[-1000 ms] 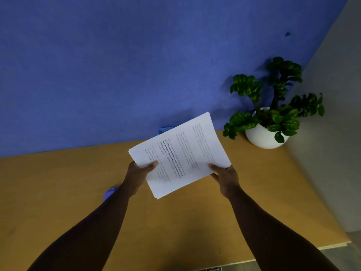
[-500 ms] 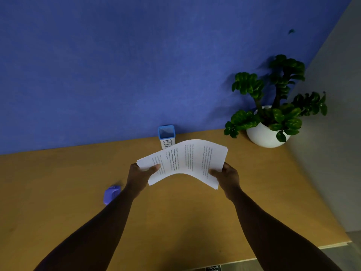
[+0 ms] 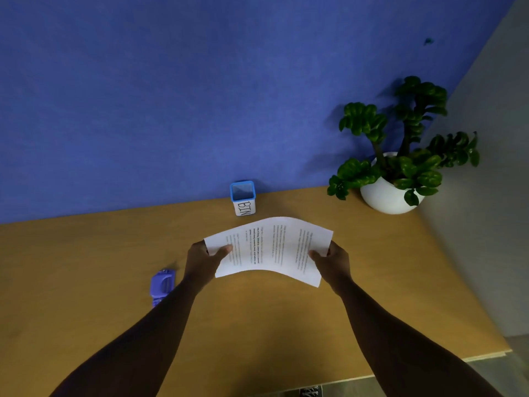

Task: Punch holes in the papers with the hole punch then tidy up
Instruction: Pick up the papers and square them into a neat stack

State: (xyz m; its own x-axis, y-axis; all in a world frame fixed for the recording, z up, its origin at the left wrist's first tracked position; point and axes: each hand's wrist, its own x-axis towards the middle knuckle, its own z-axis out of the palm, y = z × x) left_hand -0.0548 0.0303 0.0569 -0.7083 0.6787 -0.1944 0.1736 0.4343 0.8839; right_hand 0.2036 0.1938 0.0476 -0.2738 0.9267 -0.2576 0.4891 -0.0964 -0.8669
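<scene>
- Left hand [image 3: 204,259] and right hand [image 3: 333,263] each grip an end of the papers [image 3: 269,249], bowed upward above the table [image 3: 86,282].
- Hole punch [image 3: 162,285] lies left; bin [image 3: 243,198] stands beyond.

Potted plant [image 3: 400,156] on desk [image 3: 86,282].

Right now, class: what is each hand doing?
Left hand: closed on the papers, at their left end.
Right hand: closed on the papers' right end.

Papers [image 3: 269,250] white, black print; hole punch [image 3: 162,284] purple; bin [image 3: 242,198] blue-rimmed (white body, probably); desk [image 3: 86,282] ochre.
</scene>
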